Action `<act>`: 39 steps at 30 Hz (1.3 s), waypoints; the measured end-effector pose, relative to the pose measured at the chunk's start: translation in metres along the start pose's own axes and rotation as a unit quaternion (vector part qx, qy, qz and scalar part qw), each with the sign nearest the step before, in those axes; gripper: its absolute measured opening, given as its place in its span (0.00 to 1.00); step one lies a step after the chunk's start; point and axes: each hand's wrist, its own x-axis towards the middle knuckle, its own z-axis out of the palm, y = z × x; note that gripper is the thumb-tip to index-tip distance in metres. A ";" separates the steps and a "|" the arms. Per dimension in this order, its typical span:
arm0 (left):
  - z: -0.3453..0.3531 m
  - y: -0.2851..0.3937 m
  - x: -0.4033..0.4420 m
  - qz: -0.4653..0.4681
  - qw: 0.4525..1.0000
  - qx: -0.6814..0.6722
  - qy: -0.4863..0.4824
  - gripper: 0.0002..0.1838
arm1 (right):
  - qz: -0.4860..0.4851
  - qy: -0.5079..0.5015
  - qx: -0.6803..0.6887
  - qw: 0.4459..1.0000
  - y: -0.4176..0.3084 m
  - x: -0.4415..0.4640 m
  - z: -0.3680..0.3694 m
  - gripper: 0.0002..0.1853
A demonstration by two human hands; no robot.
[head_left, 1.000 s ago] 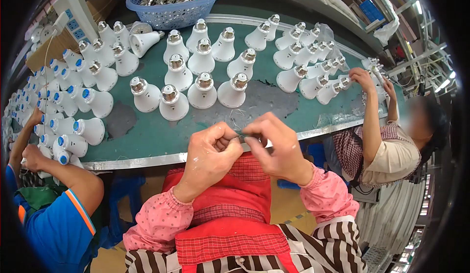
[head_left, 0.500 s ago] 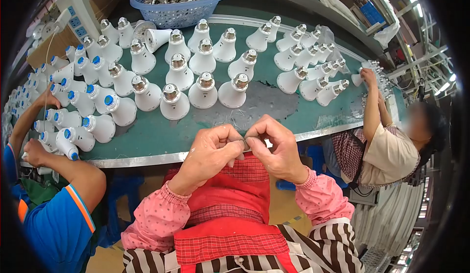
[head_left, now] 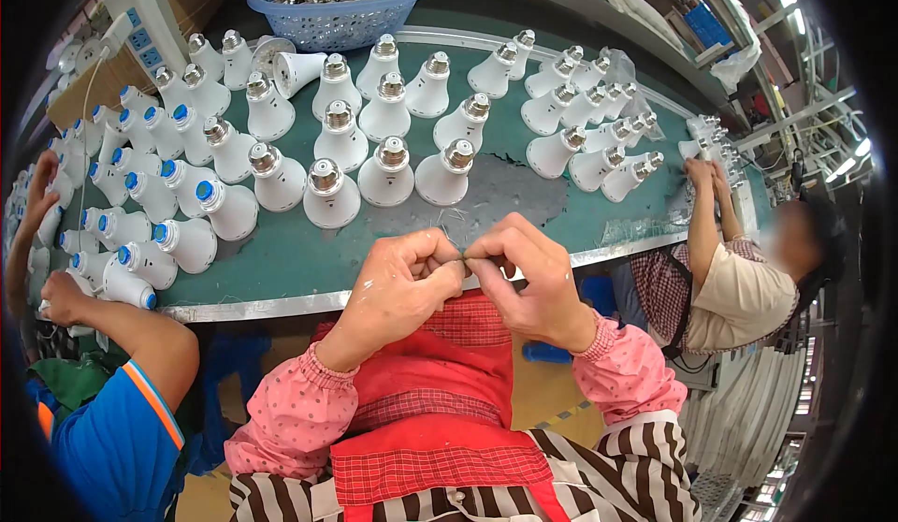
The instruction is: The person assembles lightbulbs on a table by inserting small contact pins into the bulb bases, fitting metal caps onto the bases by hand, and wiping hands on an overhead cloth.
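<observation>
My left hand (head_left: 404, 279) and my right hand (head_left: 526, 279) meet above the front edge of the bench, both pinched closed, fingertips almost touching. Whatever lies between the fingertips is too small to make out. Just beyond them stand white bulb housings with silver screw caps, the nearest being one bulb (head_left: 442, 174) and another bulb (head_left: 386, 174) beside it. Thin pale wire bits (head_left: 447, 218) lie on the dark patch of the bench top in front of my fingers.
A blue basket (head_left: 344, 24) of metal caps stands at the back. Blue-topped bulb housings (head_left: 227, 210) crowd the left, near a co-worker's hand (head_left: 64, 297). More capped bulbs (head_left: 554, 152) stand right of centre. Another co-worker (head_left: 739, 279) sits far right. A power strip (head_left: 142, 31) rises at back left.
My hands stay pinched together, shifting only slightly. The left co-worker's far hand has moved away from the bulbs. The right co-worker's hands have lowered, and the bulb held up there is no longer raised.
</observation>
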 end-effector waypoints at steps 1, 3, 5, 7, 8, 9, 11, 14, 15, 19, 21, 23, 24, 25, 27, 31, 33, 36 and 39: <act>0.000 0.000 0.000 -0.007 1.000 -0.024 -0.005 0.06 | 0.023 0.001 0.021 1.000 -0.002 -0.001 0.000 0.10; -0.002 -0.001 0.001 -0.013 0.999 -0.028 -0.017 0.06 | 0.042 0.007 0.038 0.998 -0.002 -0.001 0.002 0.09; -0.004 -0.001 0.002 -0.017 0.999 -0.041 -0.025 0.06 | 0.032 0.017 0.029 0.999 0.000 -0.002 0.005 0.09; -0.005 0.001 0.002 -0.018 0.997 -0.062 -0.029 0.06 | 0.046 0.016 0.056 0.997 0.001 -0.002 0.006 0.09; -0.005 0.000 0.002 -0.018 0.997 -0.068 -0.030 0.06 | 0.053 0.015 0.070 0.996 0.001 -0.001 0.006 0.09; -0.006 0.000 0.002 -0.018 0.997 -0.074 -0.030 0.06 | 0.050 0.007 0.069 0.996 0.001 0.000 0.006 0.09; -0.007 -0.001 0.003 -0.022 0.996 -0.076 -0.037 0.06 | 0.047 -0.008 0.068 0.997 0.002 0.001 0.004 0.10; -0.013 -0.003 0.005 -0.032 0.996 -0.060 -0.053 0.06 | -0.022 -0.029 0.005 0.999 0.005 0.004 0.004 0.13; -0.015 -0.004 0.006 -0.034 0.996 -0.053 -0.057 0.06 | -0.052 -0.029 -0.014 0.998 0.006 0.005 0.004 0.13; -0.019 -0.005 0.011 -0.033 0.994 -0.074 -0.068 0.05 | -0.078 -0.030 -0.024 0.996 0.010 0.008 0.006 0.14; -0.022 -0.007 0.013 -0.032 0.989 -0.116 -0.087 0.05 | -0.023 -0.023 0.016 0.999 0.008 0.007 0.006 0.12; -0.021 -0.005 0.016 -0.015 0.988 -0.130 -0.078 0.05 | 0.050 -0.008 0.067 0.997 0.006 0.007 0.007 0.10; -0.017 -0.003 0.017 0.000 0.991 -0.124 -0.058 0.05 | 0.050 0.007 0.051 0.997 0.007 0.010 0.005 0.09; -0.011 -0.001 0.018 0.014 0.992 -0.118 -0.038 0.05 | 0.051 0.022 0.036 0.998 0.009 0.015 0.003 0.08; 0.000 -0.003 0.022 0.137 0.984 0.061 0.094 0.08 | 0.047 0.050 -0.001 0.998 0.015 0.027 -0.002 0.07; 0.010 -0.005 0.046 0.324 0.853 0.328 0.247 0.23 | 0.015 0.075 -0.057 0.995 0.030 0.063 -0.009 0.06; 0.013 -0.012 0.059 0.319 0.852 0.334 0.248 0.30 | -0.009 0.074 -0.069 0.995 0.040 0.073 -0.005 0.06; 0.012 -0.015 0.074 0.317 0.854 0.335 0.242 0.28 | -0.039 0.060 -0.100 0.992 0.058 0.078 0.001 0.07; 0.009 -0.015 0.076 0.290 0.870 0.328 0.228 0.25 | -0.067 0.044 -0.154 0.985 0.058 0.080 0.000 0.08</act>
